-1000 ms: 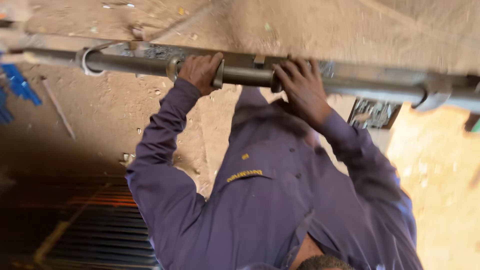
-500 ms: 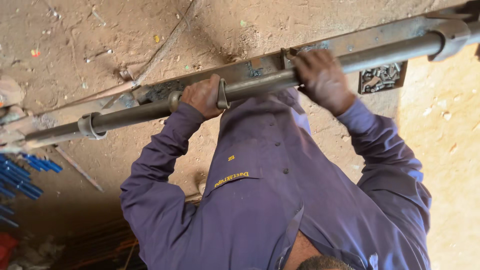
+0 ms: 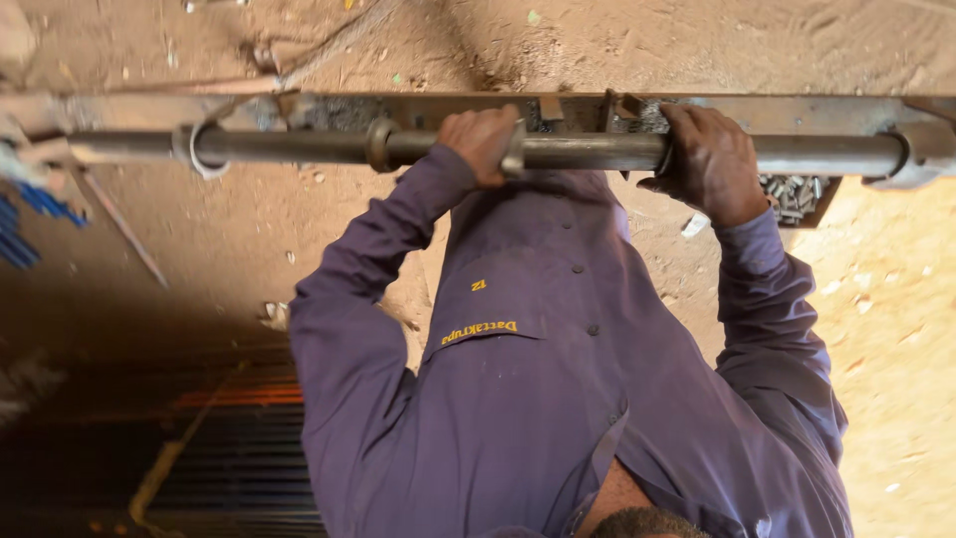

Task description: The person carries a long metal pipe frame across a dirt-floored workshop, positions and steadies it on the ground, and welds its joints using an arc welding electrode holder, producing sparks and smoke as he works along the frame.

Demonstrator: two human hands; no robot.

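A long grey metal rod [image 3: 299, 147] runs level across the top of the view, carrying a ring collar [image 3: 380, 145] and a wire loop [image 3: 194, 149]. It lies along a flat rusty steel bar [image 3: 797, 112]. My left hand [image 3: 483, 141] is closed around the rod near its middle, beside a small flange. My right hand [image 3: 709, 159] grips the same rod further right. Both purple sleeves reach up from my purple shirt [image 3: 538, 379], which fills the lower middle.
Sandy ground [image 3: 876, 299] lies under everything. A small box of metal pieces [image 3: 792, 194] sits below the rod at right. Blue items [image 3: 22, 224] and a thin loose rod [image 3: 124, 229] lie at left. A dark metal grille [image 3: 229, 458] is at lower left.
The rod looked tilted half a second ago and now lies level as the view turned. Both hands have stayed gripped on it.
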